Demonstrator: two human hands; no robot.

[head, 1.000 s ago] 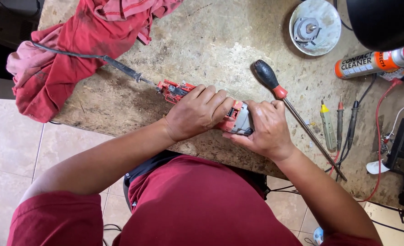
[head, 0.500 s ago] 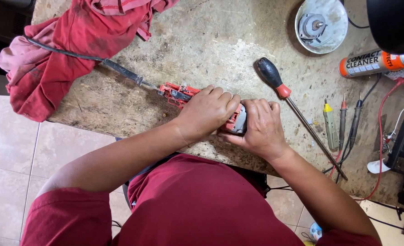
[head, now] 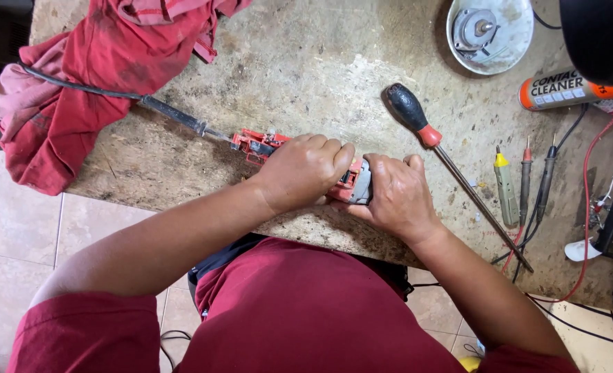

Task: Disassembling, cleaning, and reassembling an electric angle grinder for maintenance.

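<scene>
Red power tool (head: 261,144), casing open, flat near bench edge, corded.

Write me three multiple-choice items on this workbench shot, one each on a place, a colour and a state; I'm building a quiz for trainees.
1. Where does the big screwdriver lie?
A. right of the hands
B. on the red cloth
C. on the floor

2. What colour is the cloth at the bench's left end?
A. blue
B. red
C. white

3. How is the red power tool held?
A. left alone
B. by one hand
C. by both hands

Answers:
1. A: it lies slantwise on the bench, right of the right hand.
2. B: the crumpled cloth is red.
3. C: the left hand and the right hand both clasp it, the cord trailing left.
</scene>
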